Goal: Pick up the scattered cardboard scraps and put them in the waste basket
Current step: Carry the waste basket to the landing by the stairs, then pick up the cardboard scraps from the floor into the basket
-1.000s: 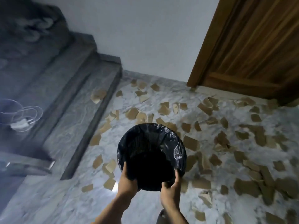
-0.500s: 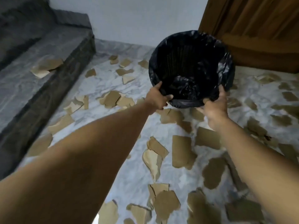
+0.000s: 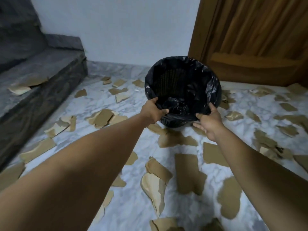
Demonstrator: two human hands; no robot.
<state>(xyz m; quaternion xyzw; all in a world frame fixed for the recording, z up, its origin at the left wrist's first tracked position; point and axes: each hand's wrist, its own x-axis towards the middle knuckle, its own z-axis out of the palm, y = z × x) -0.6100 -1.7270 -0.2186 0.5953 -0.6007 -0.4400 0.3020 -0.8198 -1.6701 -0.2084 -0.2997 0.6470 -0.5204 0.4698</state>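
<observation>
Bare left grip (image 3: 152, 111), right grip (image 3: 210, 122)

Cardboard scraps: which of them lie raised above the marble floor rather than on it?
The two scraps at far left, up on the dark stone step; all the others lie flat on the white marble floor.

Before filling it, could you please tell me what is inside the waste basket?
Inside the waste basket only its black liner shows, bunched at the bottom; no cardboard scraps visible there. Anything beneath those folds is hidden.
</observation>
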